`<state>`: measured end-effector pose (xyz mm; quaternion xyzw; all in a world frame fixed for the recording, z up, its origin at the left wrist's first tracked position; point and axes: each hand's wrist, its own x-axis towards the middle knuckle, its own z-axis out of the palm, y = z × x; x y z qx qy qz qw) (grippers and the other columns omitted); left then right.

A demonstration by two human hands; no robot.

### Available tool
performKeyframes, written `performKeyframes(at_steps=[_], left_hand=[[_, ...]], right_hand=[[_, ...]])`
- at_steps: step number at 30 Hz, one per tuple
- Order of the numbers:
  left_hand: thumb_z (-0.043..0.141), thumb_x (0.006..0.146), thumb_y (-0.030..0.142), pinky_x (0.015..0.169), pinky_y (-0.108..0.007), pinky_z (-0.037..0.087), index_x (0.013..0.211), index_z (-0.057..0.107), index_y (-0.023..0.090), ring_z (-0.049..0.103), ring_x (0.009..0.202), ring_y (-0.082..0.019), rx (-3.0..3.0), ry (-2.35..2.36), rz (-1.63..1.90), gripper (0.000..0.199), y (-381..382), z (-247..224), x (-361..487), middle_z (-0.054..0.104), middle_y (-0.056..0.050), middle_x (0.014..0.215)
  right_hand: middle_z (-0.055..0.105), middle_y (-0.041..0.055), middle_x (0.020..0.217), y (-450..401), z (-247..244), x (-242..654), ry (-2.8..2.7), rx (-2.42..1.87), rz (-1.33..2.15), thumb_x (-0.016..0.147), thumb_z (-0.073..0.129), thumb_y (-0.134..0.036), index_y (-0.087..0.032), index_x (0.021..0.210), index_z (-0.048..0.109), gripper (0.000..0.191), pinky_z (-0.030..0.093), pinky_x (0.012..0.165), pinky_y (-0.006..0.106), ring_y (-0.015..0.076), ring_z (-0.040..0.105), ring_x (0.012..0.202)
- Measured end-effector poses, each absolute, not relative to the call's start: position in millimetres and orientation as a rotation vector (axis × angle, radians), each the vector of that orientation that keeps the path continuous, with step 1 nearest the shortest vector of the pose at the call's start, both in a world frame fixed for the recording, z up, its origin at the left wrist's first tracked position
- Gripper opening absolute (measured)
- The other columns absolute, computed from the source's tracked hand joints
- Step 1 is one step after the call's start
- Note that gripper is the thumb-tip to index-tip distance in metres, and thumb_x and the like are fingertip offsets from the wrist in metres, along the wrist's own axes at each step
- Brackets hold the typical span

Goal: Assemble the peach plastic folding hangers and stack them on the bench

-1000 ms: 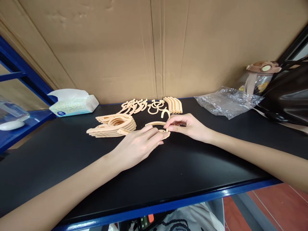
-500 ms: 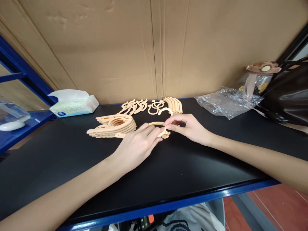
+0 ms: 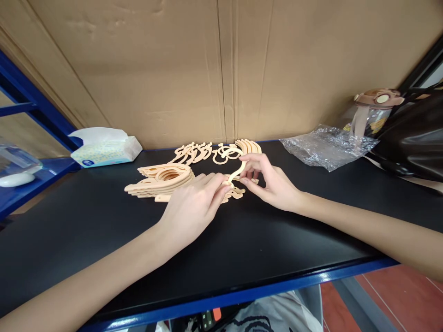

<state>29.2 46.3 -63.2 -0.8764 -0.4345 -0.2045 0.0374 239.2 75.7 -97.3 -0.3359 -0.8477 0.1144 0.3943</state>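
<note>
A beige plastic hanger hook (image 3: pixel 237 172) stands up between my two hands at mid-table. My left hand (image 3: pixel 194 200) pinches its lower end between thumb and fingertips. At the hook's curved upper part, the fingertips of my right hand (image 3: pixel 268 180) are closed, with the thumb lower down. More beige hanger pieces (image 3: pixel 237 192) lie under and beside my fingers, partly hidden. One flat beige arm (image 3: pixel 162 198) sticks out to the left from behind my left hand. Just left of that hand sits a stack of beige hangers (image 3: pixel 155 182).
Loose beige hooks (image 3: pixel 194 152) and a row of curved arms (image 3: pixel 249 146) lie at the table's back. A tissue pack (image 3: pixel 107 150) is at left. Crumpled clear plastic (image 3: pixel 327 145), a bottle (image 3: pixel 375 113) and a dark bag (image 3: pixel 415 138) are at right. Cardboard (image 3: pixel 155 69) rises behind.
The hook between my hands has turned more upright, its curve now higher and nearer my right fingers. My left hand has shifted slightly left, and my right fingers have moved up onto the curve.
</note>
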Motion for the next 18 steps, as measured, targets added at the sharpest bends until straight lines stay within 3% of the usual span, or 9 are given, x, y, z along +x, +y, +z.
performKeyframes(at_steps=[4,7,13,18], left_hand=[[0.036,0.095,0.038,0.054,-0.023,0.042,0.092,0.051,0.020,0.055,0.065,-0.013,-3.000,-1.660,-0.913,0.024,49,-62,29,0.059,0.002,0.075],[0.041,0.092,0.043,0.039,-0.018,0.043,0.092,0.047,0.020,0.056,0.060,-0.011,-3.213,-1.905,-1.200,0.023,52,-64,30,0.057,0.000,0.084],[0.052,0.086,0.042,0.033,-0.021,0.049,0.097,0.046,0.020,0.055,0.054,-0.010,-3.382,-2.138,-1.472,0.025,57,-67,33,0.053,0.000,0.088],[0.055,0.085,0.036,0.036,-0.021,0.051,0.095,0.048,0.019,0.057,0.061,-0.012,-3.332,-2.250,-1.586,0.021,57,-67,33,0.054,-0.001,0.089]], right_hand=[[0.058,-0.0004,0.086,78,-97,241,-2.096,-0.947,0.128,0.088,0.047,-0.019,-0.022,0.110,0.036,0.025,0.047,0.066,0.027,0.0119,0.054,0.070],[0.061,0.0029,0.095,80,-96,241,-2.263,-0.998,0.035,0.088,0.047,-0.019,-0.021,0.102,0.047,0.014,0.047,0.072,0.029,0.0155,0.057,0.084],[0.062,0.0068,0.109,86,-100,241,-2.443,-1.014,-0.021,0.089,0.049,-0.020,-0.021,0.118,0.052,0.029,0.047,0.084,0.037,0.0214,0.057,0.101],[0.062,0.0053,0.107,86,-101,242,-2.420,-1.093,0.006,0.089,0.048,-0.017,-0.019,0.113,0.054,0.025,0.049,0.079,0.034,0.0195,0.059,0.096]])
